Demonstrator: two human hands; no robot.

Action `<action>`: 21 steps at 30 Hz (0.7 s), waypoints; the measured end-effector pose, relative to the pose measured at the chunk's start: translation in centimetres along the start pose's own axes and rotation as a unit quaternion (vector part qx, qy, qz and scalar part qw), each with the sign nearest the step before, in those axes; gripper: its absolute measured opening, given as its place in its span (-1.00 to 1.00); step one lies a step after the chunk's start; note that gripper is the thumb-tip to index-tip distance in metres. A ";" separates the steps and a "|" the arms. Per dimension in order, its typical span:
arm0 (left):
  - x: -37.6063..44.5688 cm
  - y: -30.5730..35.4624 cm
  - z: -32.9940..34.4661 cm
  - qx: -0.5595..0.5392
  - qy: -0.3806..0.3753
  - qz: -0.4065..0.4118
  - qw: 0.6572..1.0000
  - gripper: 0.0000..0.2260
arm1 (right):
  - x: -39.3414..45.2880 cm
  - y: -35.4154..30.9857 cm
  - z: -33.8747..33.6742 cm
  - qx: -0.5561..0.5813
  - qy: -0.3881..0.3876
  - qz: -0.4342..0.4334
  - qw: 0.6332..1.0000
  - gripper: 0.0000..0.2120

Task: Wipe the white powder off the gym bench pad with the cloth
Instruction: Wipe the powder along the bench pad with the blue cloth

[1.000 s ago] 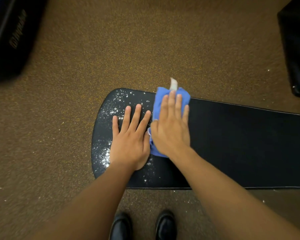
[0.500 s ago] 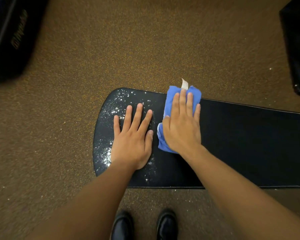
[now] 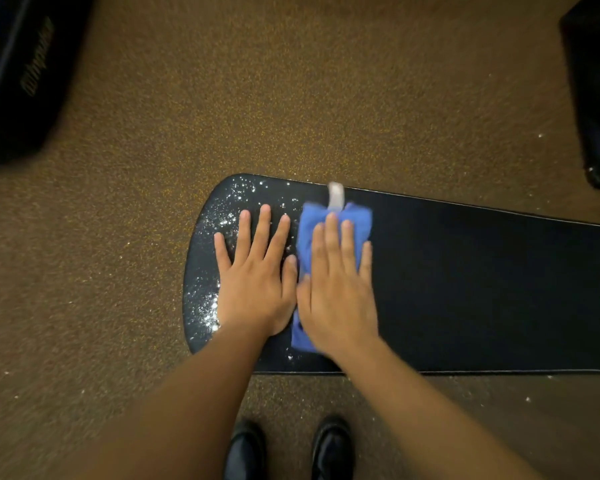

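The right hand point(image 3: 338, 289) is pressing flat, fingers extended, on the blue cloth point(image 3: 333, 220) lying on the bench pad point(image 3: 482, 289). The left hand point(image 3: 255, 278) is resting flat, fingers spread, just beside the cloth amid white powder point(image 3: 205, 306).

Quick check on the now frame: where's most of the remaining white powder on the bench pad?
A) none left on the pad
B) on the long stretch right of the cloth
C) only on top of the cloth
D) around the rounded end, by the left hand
D: the white powder speckles the rounded end of the bench pad around the flat left hand, while the stretch right of the blue cloth looks plain black.
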State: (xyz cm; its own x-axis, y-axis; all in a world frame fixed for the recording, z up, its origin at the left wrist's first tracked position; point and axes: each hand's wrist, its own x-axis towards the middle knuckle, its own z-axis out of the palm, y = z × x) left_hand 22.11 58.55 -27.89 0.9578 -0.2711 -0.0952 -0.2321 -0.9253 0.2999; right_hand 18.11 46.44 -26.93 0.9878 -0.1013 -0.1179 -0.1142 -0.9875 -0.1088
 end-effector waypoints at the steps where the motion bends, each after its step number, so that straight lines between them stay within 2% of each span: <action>1: 0.0 0.0 0.0 0.000 0.002 -0.007 1.000 -0.48 | -2.1 0.4 0.1 -0.004 -0.013 -0.046 0.999 -0.35; 3: 0.0 0.1 0.1 0.006 -0.001 -0.007 1.000 -0.48 | -5.0 2.6 0.2 -0.013 -0.028 -0.113 0.993 -0.35; 5: 0.0 0.1 0.0 0.012 -0.001 -0.006 1.000 -0.48 | -5.0 5.0 0.1 -0.022 -0.023 -0.110 0.993 -0.35; 9: -0.1 0.0 -0.1 0.018 -0.006 -0.004 1.000 -0.48 | 1.0 3.9 -0.2 0.001 0.005 0.049 0.999 -0.33; 11: -0.1 0.0 0.0 0.020 -0.005 -0.003 1.000 -0.48 | 2.6 1.8 -0.2 0.010 0.006 0.089 0.996 -0.32; 14: 0.0 0.0 0.2 0.016 -0.002 -0.003 1.000 -0.48 | -0.4 0.6 0.3 -0.010 0.004 -0.003 1.000 -0.34; 17: 0.0 -0.1 0.1 0.016 0.002 -0.003 1.000 -0.48 | -5.7 2.5 0.5 -0.019 -0.020 -0.104 0.994 -0.36; 19: -0.1 0.0 0.0 0.014 0.001 -0.004 1.000 -0.48 | -6.6 5.0 0.3 -0.033 -0.023 -0.110 0.993 -0.37; 21: -0.1 0.0 0.0 0.015 0.000 -0.004 1.000 -0.48 | -4.2 6.5 0.0 -0.033 -0.017 -0.046 0.998 -0.36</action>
State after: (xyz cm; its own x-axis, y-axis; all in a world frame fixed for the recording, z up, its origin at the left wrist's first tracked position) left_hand 21.99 58.55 -27.83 0.9597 -0.2634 -0.0980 -0.2290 -0.9350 0.2707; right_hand 13.20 40.48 -27.09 0.9895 -0.0062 -0.1441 -0.0145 -0.9983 -0.0564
